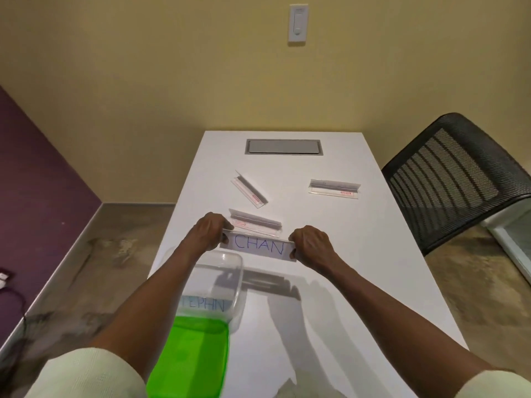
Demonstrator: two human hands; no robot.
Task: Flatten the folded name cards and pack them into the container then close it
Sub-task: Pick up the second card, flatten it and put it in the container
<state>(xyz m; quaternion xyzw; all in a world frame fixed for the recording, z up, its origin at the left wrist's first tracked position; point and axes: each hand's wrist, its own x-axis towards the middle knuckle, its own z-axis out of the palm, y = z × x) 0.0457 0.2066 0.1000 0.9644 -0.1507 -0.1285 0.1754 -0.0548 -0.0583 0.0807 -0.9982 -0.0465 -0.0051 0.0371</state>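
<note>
A name card (259,245) with "CHAN" written in blue is held above the white table (359,254). My left hand (209,229) grips its left end and my right hand (309,245) grips its right end. Below my left forearm stands a clear plastic container (227,282) with a flat card reading "EPHN" inside. Its green lid (192,357) lies at the near table edge. Three folded name cards lie farther back: one (255,222) just behind the held card, one (249,189) tilted at mid left, one (334,189) at right.
A grey cable hatch (283,146) is set into the table's far end. A black mesh chair (457,179) stands at the right side. A light switch (298,23) is on the yellow wall. Floor lies to the left of the table.
</note>
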